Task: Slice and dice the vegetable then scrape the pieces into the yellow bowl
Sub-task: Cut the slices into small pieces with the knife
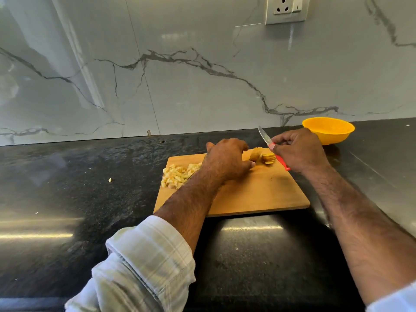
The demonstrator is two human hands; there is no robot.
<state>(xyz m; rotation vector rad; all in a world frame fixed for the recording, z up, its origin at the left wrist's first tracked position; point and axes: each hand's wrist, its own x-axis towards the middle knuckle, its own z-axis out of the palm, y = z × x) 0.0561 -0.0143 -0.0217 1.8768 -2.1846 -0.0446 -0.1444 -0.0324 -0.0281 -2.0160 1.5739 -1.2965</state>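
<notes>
Vegetable, a pale yellow-brown chunk partly cut into slices, lies on the wooden cutting board between both grips. Left hand curls beside it, apparently holding nothing; right hand clenches the red-handled knife. Diced cubes lie left of the left grip; slices remain undiced, and the round yellow plastic bowl beyond the right grip looks unfilled.

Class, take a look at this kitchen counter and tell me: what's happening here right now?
A person is cutting a vegetable on a wooden cutting board. The right hand holds a red-handled knife, blade raised off the board. The left hand rests by the uncut vegetable piece and a few slices. A pile of diced pieces sits at the board's left end. The yellow bowl stands behind the right hand, apparently empty, and one stray bit lies on the counter.
</notes>
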